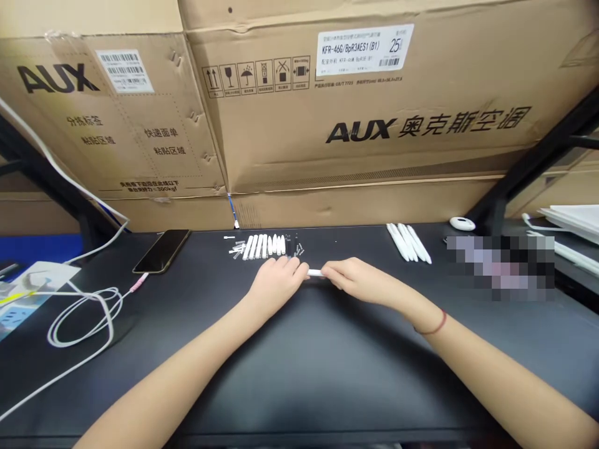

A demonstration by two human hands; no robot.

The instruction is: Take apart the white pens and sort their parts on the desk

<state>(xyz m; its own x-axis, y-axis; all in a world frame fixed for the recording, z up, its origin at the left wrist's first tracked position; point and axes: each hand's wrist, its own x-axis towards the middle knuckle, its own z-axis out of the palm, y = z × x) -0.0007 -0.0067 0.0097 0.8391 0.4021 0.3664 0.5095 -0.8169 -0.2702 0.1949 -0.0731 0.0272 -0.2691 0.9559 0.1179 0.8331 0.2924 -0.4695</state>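
Note:
My left hand (277, 280) and my right hand (358, 279) meet over a black table (299, 349), both closed on the ends of one small white tube (315, 272) lying between them. Just behind the hands a row of white tube parts and caps (262, 246) is laid out, with a few small dark and grey pieces (294, 249) beside it. Further right lies a bundle of longer white pens (409, 242). A thin red band sits on my right wrist.
A black phone (161, 251) lies at the back left, plugged into a white cable (82, 315) that coils near a power strip (19, 293). Large AUX cardboard boxes (374, 112) wall the back. A white round object (462, 223) and white sheets (573, 218) sit far right.

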